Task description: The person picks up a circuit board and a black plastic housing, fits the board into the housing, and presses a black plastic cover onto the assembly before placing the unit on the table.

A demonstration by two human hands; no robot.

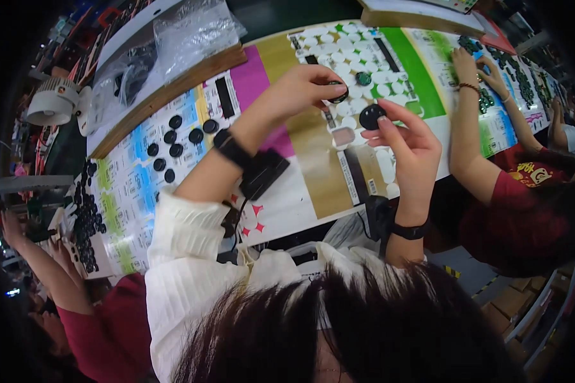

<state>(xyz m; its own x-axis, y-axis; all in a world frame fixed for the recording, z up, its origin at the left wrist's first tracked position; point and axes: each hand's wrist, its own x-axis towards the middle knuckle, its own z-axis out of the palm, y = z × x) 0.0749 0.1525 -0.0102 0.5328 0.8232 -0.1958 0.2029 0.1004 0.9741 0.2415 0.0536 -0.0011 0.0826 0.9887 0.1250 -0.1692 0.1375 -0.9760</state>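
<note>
My left hand (310, 89) reaches over the table with its fingers closed on a small dark round piece (340, 92). Part of that piece is covered by the fingertips. Just to its right, my right hand (409, 137) pinches a black round disc (371, 117) between thumb and fingers, and small light marks show on the disc's face. The two pieces are held apart from each other. Beyond them a small round green circuit board (363, 78) lies on the patterned table covering (322, 172). Several black round caps (176, 150) stand on the table to the left of my left arm.
A wood-edged tray (191, 73) with clear plastic bags (195, 32) sits at the far left. A black box-shaped thing (265, 175) lies by my left wrist. Co-workers in red sit on both sides; dark parts (86, 210) and green boards (485, 100) lie before them.
</note>
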